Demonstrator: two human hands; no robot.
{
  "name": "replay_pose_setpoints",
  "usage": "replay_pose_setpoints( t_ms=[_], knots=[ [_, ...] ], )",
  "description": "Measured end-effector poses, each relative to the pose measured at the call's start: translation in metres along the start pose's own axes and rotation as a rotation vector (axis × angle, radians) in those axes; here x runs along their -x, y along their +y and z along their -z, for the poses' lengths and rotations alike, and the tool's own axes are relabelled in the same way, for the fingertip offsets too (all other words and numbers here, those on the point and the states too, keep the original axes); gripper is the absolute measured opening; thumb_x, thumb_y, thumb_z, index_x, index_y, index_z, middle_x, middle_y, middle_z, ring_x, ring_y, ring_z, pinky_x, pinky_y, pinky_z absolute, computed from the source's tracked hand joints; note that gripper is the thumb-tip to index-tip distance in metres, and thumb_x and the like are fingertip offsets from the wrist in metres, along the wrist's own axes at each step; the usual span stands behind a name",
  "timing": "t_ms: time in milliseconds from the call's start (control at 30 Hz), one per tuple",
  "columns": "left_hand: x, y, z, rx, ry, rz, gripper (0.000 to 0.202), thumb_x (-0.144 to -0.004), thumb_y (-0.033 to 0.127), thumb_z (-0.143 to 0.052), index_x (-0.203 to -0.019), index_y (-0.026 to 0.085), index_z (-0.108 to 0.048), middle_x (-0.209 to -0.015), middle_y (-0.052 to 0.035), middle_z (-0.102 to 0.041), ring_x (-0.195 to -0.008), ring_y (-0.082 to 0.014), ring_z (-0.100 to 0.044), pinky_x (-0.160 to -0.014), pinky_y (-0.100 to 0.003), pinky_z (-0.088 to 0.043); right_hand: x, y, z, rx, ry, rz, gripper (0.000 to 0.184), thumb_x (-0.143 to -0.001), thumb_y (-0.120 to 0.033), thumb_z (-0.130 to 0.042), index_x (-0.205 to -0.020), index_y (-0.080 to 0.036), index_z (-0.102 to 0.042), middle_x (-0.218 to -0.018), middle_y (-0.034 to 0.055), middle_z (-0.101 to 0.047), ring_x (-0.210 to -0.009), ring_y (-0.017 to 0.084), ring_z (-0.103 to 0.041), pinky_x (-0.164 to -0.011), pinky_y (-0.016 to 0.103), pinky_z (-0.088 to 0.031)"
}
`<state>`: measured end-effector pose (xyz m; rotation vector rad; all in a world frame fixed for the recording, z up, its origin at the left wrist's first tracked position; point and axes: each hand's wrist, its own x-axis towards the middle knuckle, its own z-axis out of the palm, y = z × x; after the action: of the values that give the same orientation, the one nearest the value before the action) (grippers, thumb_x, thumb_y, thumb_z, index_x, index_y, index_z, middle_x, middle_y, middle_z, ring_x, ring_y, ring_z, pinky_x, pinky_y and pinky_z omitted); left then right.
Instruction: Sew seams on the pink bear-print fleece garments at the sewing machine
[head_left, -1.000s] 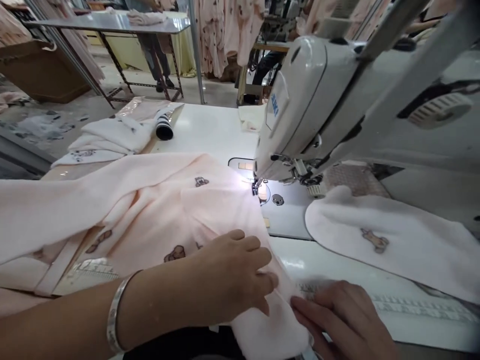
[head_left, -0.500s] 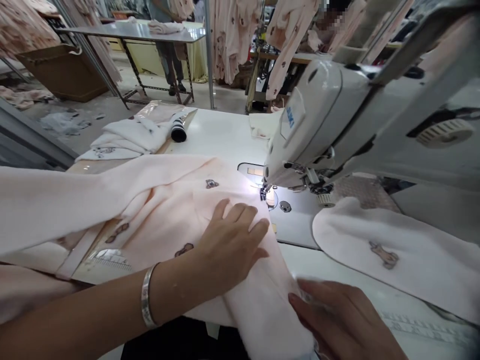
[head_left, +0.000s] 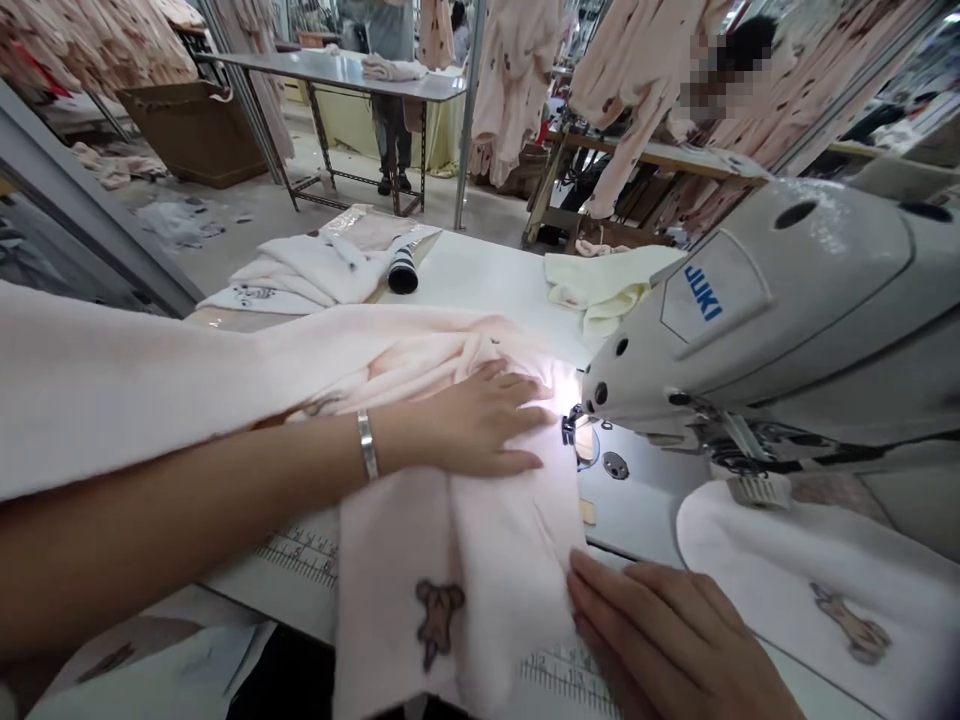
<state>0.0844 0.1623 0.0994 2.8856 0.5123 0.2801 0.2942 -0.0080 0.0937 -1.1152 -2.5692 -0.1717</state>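
Observation:
Pale pink plush fabric (head_left: 517, 560) with small printed animal figures lies across the sewing machine bed, its right edge at the presser foot (head_left: 570, 428). My left hand (head_left: 487, 420), a silver bangle at its wrist, rests palm down on the fabric left of the foot, fingers spread. Nearer to me, my right hand (head_left: 675, 630) has its fingertips together at the fabric's right edge; its thumb is hard to make out. The white sewing machine head (head_left: 787, 310) stands to the right, its lamp lighting the stitching spot.
Another printed fabric piece (head_left: 817, 590) lies right of the needle area. Folded white cloth (head_left: 300, 268), a black-and-white striped cone (head_left: 403, 270) and a pale yellow cloth (head_left: 607, 280) sit farther back. Behind are a metal table (head_left: 330, 68), a cardboard box (head_left: 195, 130), hanging garments and other people.
My left hand has shifted forward and flattened on the fabric, which has turned and bunched by the foot. My right hand stays at the edge. The view has swung so the machine looks larger.

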Motion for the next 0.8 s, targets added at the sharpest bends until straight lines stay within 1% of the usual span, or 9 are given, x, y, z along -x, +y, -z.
replay_pose_setpoints(
  t_ms=[100, 200, 333, 400, 500, 567, 633, 733, 800],
  knots=[
    [-0.017, -0.027, 0.002, -0.005, 0.026, -0.063, 0.048, -0.091, 0.048, -0.042, -0.128, 0.017, -0.048, -0.137, -0.0109, -0.046, -0.127, -0.023, -0.039, -0.109, -0.043, -0.022, -0.019, 0.015, -0.006, -0.048, 0.027, -0.046, 0.022, -0.087, -0.011, -0.049, -0.102, -0.015, -0.065, -0.106, 0.0043, -0.066, -0.084, 0.018, -0.053, -0.07, 0.033, -0.036],
    [-0.033, -0.049, 0.001, -0.021, 0.042, -0.089, 0.05, -0.092, 0.047, -0.043, -0.13, 0.016, -0.047, -0.138, -0.0105, -0.046, -0.128, -0.0231, -0.039, -0.109, -0.042, -0.021, -0.033, 0.031, -0.013, -0.057, 0.032, -0.07, 0.02, -0.088, -0.013, -0.05, -0.102, -0.017, -0.063, -0.103, 0.0064, -0.064, -0.085, 0.019, -0.053, -0.071, 0.034, -0.037],
    [-0.053, -0.075, 0.001, -0.067, 0.062, -0.121, 0.048, -0.092, 0.043, -0.043, -0.129, 0.013, -0.048, -0.139, -0.0111, -0.045, -0.128, -0.023, -0.039, -0.11, -0.04, -0.022, -0.045, 0.05, -0.022, -0.014, 0.068, -0.098, 0.017, -0.09, -0.015, -0.048, -0.098, -0.016, -0.062, -0.09, 0.0055, -0.06, -0.082, 0.017, -0.051, -0.072, 0.032, -0.039],
    [-0.061, -0.084, 0.004, -0.102, 0.067, -0.113, 0.048, -0.092, 0.043, -0.043, -0.13, 0.014, -0.047, -0.139, -0.01, -0.045, -0.128, -0.0229, -0.04, -0.109, -0.039, -0.023, -0.05, 0.055, -0.026, -0.021, 0.115, -0.088, 0.017, -0.089, -0.013, -0.049, -0.1, -0.014, -0.061, -0.086, 0.0055, -0.058, -0.082, 0.017, -0.051, -0.071, 0.031, -0.04],
    [-0.066, -0.086, 0.008, -0.148, 0.122, -0.027, 0.052, -0.095, 0.042, -0.026, -0.13, 0.01, -0.047, -0.137, -0.0058, -0.046, -0.128, -0.0222, -0.039, -0.108, -0.038, -0.02, -0.054, 0.06, -0.029, -0.035, 0.181, -0.072, 0.021, -0.087, -0.01, -0.051, -0.105, -0.013, -0.06, -0.085, 0.0057, -0.058, -0.085, 0.017, -0.052, -0.072, 0.03, -0.043],
    [-0.061, -0.075, 0.009, -0.164, 0.169, 0.044, 0.056, -0.095, 0.038, -0.015, -0.129, 0.007, -0.046, -0.137, -0.006, -0.045, -0.128, -0.0223, -0.037, -0.108, -0.04, -0.017, -0.053, 0.059, -0.025, -0.052, 0.159, -0.078, 0.022, -0.087, -0.01, -0.05, -0.106, -0.015, -0.061, -0.086, 0.0055, -0.058, -0.087, 0.018, -0.054, -0.073, 0.03, -0.045],
    [-0.047, -0.052, 0.006, -0.172, 0.186, 0.125, 0.053, -0.096, 0.035, -0.016, -0.13, 0.006, -0.044, -0.138, -0.011, -0.044, -0.13, -0.0249, -0.036, -0.108, -0.046, -0.019, -0.046, 0.051, -0.015, -0.089, 0.118, -0.11, 0.02, -0.088, -0.012, -0.048, -0.102, -0.019, -0.061, -0.089, 0.005, -0.059, -0.087, 0.017, -0.056, -0.074, 0.028, -0.047],
    [-0.008, 0.0, -0.007, -0.178, 0.163, 0.247, 0.05, -0.095, 0.036, -0.029, -0.13, 0.003, -0.044, -0.137, -0.0217, -0.043, -0.13, -0.0335, -0.036, -0.101, -0.06, -0.029, -0.023, 0.027, 0.001, -0.167, 0.154, -0.212, 0.015, -0.089, -0.016, -0.048, -0.098, -0.02, -0.058, -0.091, 0.0059, -0.057, -0.087, 0.016, -0.057, -0.071, 0.025, -0.05],
    [0.023, 0.039, -0.018, -0.191, 0.143, 0.308, 0.056, -0.093, 0.044, -0.034, -0.131, 0.005, -0.044, -0.138, -0.0232, -0.041, -0.131, -0.037, -0.032, -0.098, -0.065, -0.032, -0.005, 0.007, 0.005, -0.19, 0.211, -0.239, 0.013, -0.089, -0.019, -0.05, -0.099, -0.018, -0.059, -0.089, 0.0068, -0.056, -0.084, 0.015, -0.056, -0.066, 0.022, -0.051]
  ],
)
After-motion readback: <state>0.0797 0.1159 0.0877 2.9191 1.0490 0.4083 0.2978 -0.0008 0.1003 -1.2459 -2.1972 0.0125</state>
